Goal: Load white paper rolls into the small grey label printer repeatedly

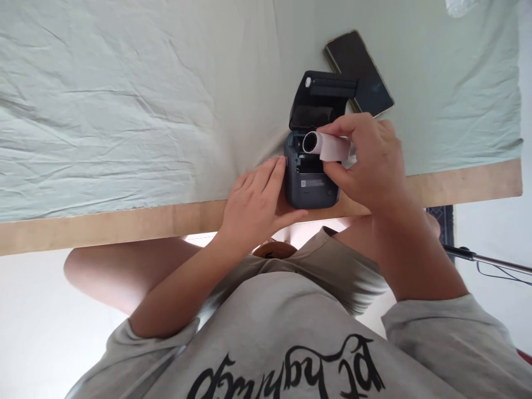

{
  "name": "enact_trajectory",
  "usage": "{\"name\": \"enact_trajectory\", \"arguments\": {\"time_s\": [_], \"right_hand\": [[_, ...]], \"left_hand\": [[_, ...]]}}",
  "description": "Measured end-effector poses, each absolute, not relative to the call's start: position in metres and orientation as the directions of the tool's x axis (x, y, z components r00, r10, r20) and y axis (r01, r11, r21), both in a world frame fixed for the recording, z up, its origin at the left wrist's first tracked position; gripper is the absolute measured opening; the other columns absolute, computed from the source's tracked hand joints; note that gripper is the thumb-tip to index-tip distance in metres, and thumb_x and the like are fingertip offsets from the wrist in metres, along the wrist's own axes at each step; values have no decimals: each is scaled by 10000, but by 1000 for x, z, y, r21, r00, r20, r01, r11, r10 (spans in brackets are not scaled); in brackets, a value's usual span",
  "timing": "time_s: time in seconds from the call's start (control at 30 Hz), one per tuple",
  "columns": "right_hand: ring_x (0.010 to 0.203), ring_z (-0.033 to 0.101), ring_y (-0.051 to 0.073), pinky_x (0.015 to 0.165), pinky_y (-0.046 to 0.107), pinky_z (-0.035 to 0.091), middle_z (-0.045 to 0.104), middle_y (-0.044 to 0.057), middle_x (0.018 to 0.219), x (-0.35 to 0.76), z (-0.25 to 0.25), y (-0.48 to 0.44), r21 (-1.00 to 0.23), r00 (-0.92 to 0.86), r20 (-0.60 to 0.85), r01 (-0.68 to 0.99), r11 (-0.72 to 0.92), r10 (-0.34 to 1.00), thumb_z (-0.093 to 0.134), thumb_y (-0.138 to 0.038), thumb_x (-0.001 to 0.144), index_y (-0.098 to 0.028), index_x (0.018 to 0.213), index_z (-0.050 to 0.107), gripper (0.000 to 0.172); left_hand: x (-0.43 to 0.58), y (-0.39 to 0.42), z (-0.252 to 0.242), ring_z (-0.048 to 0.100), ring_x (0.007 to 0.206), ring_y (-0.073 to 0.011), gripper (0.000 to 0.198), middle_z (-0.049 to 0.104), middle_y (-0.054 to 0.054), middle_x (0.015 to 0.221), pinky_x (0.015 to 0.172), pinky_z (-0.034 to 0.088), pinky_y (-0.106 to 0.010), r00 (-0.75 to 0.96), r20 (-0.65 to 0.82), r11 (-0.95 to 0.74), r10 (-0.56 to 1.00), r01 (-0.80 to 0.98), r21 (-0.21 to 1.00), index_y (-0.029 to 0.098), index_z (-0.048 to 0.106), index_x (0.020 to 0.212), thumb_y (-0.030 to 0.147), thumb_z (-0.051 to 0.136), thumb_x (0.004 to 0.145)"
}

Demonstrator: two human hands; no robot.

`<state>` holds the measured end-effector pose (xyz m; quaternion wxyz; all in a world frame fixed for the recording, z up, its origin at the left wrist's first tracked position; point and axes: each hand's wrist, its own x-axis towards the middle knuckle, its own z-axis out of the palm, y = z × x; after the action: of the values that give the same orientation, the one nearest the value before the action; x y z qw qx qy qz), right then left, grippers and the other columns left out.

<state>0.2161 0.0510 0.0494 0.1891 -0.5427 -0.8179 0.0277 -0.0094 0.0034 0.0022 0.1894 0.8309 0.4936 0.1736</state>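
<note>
A small dark label printer [312, 194] stands at the table's front edge with its lid [318, 102] raised and its paper bay exposed. My right hand [372, 155] pinches a white paper roll [332, 147] between thumb and fingers, right over the bay. The roll's hollow core faces left; whether its lower side touches the printer I cannot tell. My left hand [257, 199] lies beside the printer, fingers stretched out, with the fingertips against its left side and the thumb along the near edge.
Behind the printer lies a dark smartphone [361, 72], partly covered by the lid. A pale green cloth [145, 111] covers the table, leaving a wooden front edge [195, 219] bare. Some clear plastic [460, 6] is at the far right. A metal pole [499, 262] stands at the right below the table.
</note>
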Motion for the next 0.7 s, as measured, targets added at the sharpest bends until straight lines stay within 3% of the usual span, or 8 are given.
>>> {"name": "enact_trajectory", "arguments": {"time_s": [0.27,0.4,0.53,0.7], "right_hand": [[896,739,284,882,518,556,797,28,965,214,51,64,-219,-369,174,890,401,913,677,-147,763,-264,1001,667,265],[803,744,240,756,441,596,806,2,961,216,59,59,-404,-347,259,809,428,901,704,-143,790,-290,1003,695,259],[938,788,204,778,379,642,822,-33,1065,209,65,30,-655,-160,364,656,374,917,593,-148,941,-322,1027,704,224],[1021,779,197,857,397,660,794,-15,1059,192,56,2,-746,-200,379,512,426,903,580,-218,1016,-317,1047,674,141]], "left_hand": [[-8,3,3,569,1429,-389,1033,547,-251,1574,1153,471,-475,451,98,-440,887,764,472,65,405,1602,813,593,914],[-8,3,4,554,1446,-406,1026,542,-254,1577,1178,462,-508,449,80,-425,890,755,500,78,409,1599,784,655,895],[-12,5,12,541,1469,-386,918,555,-193,1580,1218,450,-539,412,124,-395,903,681,616,182,425,1589,730,689,901],[-18,10,27,651,1359,-298,632,664,-67,1470,1147,548,-508,424,134,-363,896,522,772,342,511,1536,717,468,1029]]}}
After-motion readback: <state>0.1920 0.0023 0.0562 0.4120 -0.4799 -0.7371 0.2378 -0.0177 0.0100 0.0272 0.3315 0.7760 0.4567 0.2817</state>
